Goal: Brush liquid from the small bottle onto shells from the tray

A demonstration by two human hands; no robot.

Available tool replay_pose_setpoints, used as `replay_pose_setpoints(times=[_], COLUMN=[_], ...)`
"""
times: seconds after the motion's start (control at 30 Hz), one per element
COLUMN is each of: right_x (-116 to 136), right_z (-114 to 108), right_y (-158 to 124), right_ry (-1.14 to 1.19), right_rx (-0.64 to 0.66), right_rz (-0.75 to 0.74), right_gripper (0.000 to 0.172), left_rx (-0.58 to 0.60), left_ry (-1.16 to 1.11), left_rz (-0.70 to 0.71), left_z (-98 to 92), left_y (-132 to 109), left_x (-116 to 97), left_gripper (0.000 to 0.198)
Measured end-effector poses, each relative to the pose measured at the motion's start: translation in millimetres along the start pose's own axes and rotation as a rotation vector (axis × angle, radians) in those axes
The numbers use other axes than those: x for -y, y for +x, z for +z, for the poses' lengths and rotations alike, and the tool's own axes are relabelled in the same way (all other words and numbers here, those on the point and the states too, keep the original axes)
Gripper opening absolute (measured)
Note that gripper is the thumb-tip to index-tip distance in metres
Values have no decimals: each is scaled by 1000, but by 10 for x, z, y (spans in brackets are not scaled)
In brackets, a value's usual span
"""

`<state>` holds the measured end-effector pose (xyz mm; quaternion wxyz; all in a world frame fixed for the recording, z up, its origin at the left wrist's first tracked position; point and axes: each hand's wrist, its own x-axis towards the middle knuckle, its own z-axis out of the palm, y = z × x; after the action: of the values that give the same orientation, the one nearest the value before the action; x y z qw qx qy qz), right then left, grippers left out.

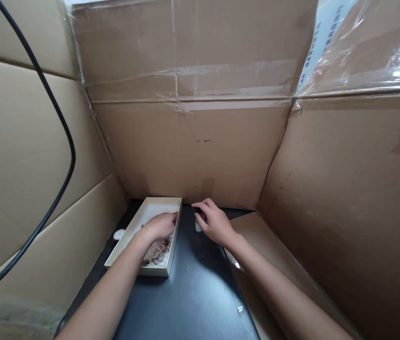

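Note:
A shallow cream-coloured box (127,236) lies on a dark tabletop (193,288), left of centre. Pale shell-like items (157,249) lie in its near half. My left hand (159,225) reaches into the box from above, with fingers curled and closed near the right wall; what they pinch is hidden. My right hand (214,222) rests on the table just right of the box, its fingers curled round a small white bottle with a dark cap (198,224) that stands upright.
Taped cardboard walls (193,141) enclose the table at the back and on both sides. A black cable (62,141) hangs along the left wall. A small round white object (119,233) lies left of the box. A cardboard flap (253,236) covers the table's right side.

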<state>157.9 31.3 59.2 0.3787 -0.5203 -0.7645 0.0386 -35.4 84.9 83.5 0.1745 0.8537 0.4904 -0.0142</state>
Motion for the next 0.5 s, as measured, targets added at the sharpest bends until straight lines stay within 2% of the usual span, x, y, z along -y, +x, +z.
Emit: replay_pose_setpoints(times=[0.2, 0.37, 0.5], right_x=[-3, 8, 3], right_z=[3, 16, 33], right_y=[-2, -11, -15], right_ry=[24, 8, 11], right_rx=[-13, 5, 23], right_rz=[7, 10, 15], right_gripper=[29, 30, 30], left_rx=[-23, -53, -54], left_ry=[74, 86, 134], left_rz=[-91, -203, -292], left_z=[-5, 76, 200], left_y=[-18, -17, 33], left_x=[-32, -140, -186], left_gripper=[42, 50, 41])
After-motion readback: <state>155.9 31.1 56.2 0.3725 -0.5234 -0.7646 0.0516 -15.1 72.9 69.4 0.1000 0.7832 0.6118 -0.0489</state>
